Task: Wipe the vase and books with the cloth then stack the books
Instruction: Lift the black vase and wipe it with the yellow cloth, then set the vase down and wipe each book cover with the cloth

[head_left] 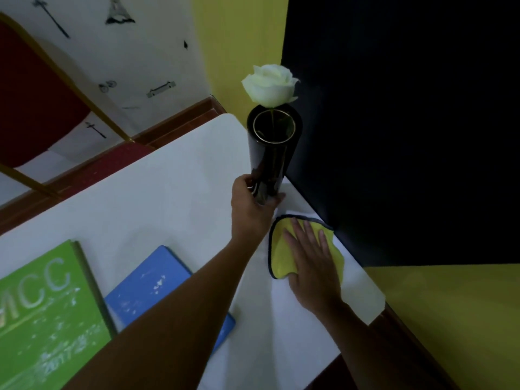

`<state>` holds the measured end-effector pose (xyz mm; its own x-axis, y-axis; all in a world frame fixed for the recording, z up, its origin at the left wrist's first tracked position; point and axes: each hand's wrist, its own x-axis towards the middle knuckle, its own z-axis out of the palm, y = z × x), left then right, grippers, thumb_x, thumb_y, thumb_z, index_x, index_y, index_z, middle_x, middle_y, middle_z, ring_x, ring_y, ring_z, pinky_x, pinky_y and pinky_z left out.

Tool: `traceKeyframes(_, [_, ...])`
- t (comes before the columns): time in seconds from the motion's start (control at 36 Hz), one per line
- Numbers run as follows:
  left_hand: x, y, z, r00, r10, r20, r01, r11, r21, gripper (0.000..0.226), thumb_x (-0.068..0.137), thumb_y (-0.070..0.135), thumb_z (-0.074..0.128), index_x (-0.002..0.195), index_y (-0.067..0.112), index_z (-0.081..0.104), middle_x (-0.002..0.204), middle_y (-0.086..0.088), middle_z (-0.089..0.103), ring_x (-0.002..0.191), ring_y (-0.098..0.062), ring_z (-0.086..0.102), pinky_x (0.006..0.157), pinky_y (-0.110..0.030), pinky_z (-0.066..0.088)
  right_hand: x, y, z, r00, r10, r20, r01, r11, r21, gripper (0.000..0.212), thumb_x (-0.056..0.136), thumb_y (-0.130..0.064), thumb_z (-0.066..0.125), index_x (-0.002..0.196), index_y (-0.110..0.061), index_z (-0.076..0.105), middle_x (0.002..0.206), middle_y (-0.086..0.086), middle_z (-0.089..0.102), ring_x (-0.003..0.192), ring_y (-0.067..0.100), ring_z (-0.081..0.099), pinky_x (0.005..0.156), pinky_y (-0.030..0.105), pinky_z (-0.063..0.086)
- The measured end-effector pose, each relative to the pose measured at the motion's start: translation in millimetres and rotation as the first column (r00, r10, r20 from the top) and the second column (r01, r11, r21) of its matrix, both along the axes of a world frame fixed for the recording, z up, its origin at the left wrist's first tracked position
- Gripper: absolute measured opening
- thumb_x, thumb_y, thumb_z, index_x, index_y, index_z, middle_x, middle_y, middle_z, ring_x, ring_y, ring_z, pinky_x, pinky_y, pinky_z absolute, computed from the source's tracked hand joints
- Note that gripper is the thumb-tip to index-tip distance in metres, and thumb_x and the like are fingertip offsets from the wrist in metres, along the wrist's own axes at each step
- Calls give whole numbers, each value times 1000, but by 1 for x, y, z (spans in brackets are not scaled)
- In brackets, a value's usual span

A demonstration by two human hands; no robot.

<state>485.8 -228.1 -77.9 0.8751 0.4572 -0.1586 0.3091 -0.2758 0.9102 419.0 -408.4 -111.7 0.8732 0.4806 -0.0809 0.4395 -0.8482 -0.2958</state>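
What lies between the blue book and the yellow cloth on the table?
In the head view, the left forearm crosses above that stretch; beneath it only bare white table separates the blue book from the yellow cloth.

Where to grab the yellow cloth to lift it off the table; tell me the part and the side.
Pinch the cloth's free dark-trimmed edge at its left side, coming from above. It lies flat on the white table under the open right hand, and that side is uncovered.

dim, soft indoor light, faint glare on the vase (272, 153), wide-angle bending at the edges, slight overall blur.
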Motion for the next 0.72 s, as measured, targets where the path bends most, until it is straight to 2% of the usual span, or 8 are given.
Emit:
traceKeyframes(0.17, [14,19,1,984,-178,-9,178,978,109,63,86,26,80,139,16,46,136,-4,60,116,-19,59,96,-34,52,1,4,3,999,-36,-1,36,999,-4,84,75,-21,32,159,-17,33,170,6,21,159,27,10,128,53,11])
traceKeyframes(0.25, [16,31,1,960,-280,-8,278,950,143,62,88,32,74,140,17,45,138,-5,60,124,-26,58,102,-46,54,1,4,3,999,-36,1,36,999,-18,83,76,-23,30,159,-16,32,170,7,21,159,28,10,128,53,13])
traceKeyframes(0.36, [15,39,1,929,-370,-1,366,917,161,57,89,39,69,137,16,47,134,-3,61,121,-25,60,103,-49,53,1,5,1,999,-35,6,35,999,-19,82,77,-21,33,160,-17,31,170,7,20,159,28,9,128,53,12])
traceKeyframes(0.44, [17,42,-4,913,-408,7,402,903,149,53,94,27,71,138,13,46,132,3,59,118,-15,57,104,-38,51,0,5,1,999,-36,5,36,999,-7,82,77,-21,33,159,-16,32,170,7,20,159,28,10,127,54,13])
traceKeyframes(0.56, [19,46,-9,897,-442,-16,440,889,130,50,96,15,69,138,7,44,129,6,54,113,5,49,93,-1,40,0,5,4,999,-35,-8,35,999,-15,82,77,-24,30,160,-16,31,171,6,18,159,27,9,128,54,13])
traceKeyframes(0.61, [20,47,-7,883,-468,-34,468,875,122,53,97,11,66,144,6,40,132,4,53,115,8,46,90,4,36,1,5,5,999,-32,-14,32,999,-16,82,78,-24,31,160,-17,31,171,6,17,159,27,8,128,53,13])
traceKeyframes(0.67, [19,49,-5,866,-496,-67,500,856,133,59,100,14,62,152,10,33,141,2,52,122,-4,51,95,-6,40,1,5,6,999,-30,-18,30,999,-13,82,79,-23,39,160,-17,30,171,6,16,159,27,7,128,53,13])
traceKeyframes(0.72, [15,52,-4,855,-507,-112,519,841,153,69,103,16,57,160,17,18,156,-2,44,136,-22,49,106,-28,43,1,5,6,999,-26,-22,26,1000,-15,86,79,-20,55,160,-16,28,171,6,15,159,27,6,128,53,12])
